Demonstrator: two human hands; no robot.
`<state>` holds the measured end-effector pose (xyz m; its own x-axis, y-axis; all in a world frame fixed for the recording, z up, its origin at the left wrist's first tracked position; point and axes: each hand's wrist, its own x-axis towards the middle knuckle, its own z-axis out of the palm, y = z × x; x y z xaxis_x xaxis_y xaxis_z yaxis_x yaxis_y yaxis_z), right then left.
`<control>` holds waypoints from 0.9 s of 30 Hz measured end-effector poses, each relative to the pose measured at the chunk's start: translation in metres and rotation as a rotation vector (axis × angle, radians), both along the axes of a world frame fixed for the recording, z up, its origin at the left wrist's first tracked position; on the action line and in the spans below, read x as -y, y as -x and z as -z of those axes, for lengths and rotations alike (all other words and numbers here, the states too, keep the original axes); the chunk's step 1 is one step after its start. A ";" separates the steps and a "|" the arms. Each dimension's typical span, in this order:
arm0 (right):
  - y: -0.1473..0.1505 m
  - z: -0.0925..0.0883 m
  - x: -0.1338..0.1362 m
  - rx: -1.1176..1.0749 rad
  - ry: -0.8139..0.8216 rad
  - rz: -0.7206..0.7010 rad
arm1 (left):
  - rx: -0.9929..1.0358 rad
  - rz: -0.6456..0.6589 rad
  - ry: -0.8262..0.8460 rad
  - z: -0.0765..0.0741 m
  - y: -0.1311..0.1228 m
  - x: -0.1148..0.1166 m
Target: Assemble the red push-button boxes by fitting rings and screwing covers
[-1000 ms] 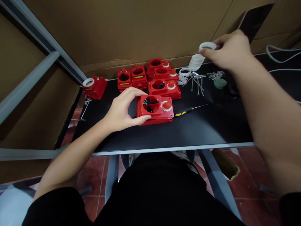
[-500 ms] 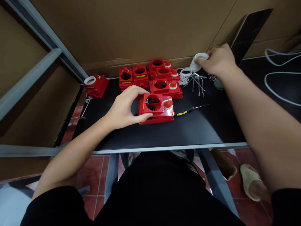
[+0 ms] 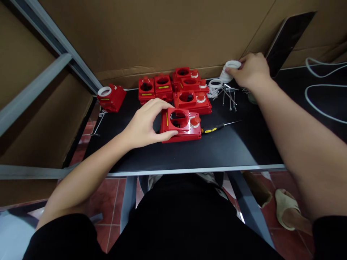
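My left hand [image 3: 145,122] grips the left side of a red plastic housing [image 3: 181,124] with a round opening and a red button, which rests on the black table [image 3: 217,148]. My right hand [image 3: 251,70] reaches to the far right and pinches the top white ring [image 3: 232,65] of a short stack of white rings [image 3: 226,75]. A single white ring [image 3: 215,83] lies beside the stack.
Several more red housings [image 3: 187,90] sit at the table's back, one [image 3: 111,96] apart at the left with a white ring on it. Long screws [image 3: 229,95], a yellow-black screwdriver [image 3: 217,126], white cables [image 3: 322,94] and cardboard walls surround.
My right hand came down with the white ring from above onto the stack of rings. The left hand tilted the red housing slightly.
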<state>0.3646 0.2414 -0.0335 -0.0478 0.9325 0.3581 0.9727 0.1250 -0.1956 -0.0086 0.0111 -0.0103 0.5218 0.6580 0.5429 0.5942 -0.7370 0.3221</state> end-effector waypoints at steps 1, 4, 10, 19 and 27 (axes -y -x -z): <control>0.000 -0.003 0.003 -0.027 0.002 0.037 | 0.003 0.005 -0.008 0.000 0.000 0.000; -0.002 -0.016 0.015 -0.068 -0.016 0.042 | 0.006 0.010 -0.022 -0.001 0.000 0.000; -0.003 -0.013 0.018 0.012 0.096 -0.355 | -0.021 0.001 -0.044 -0.004 0.001 0.002; 0.013 0.002 0.011 -0.034 0.082 -0.464 | -0.011 0.018 -0.080 -0.006 0.001 0.002; 0.018 -0.016 0.027 -0.318 0.022 -0.264 | -0.035 -0.006 -0.064 -0.005 0.002 0.002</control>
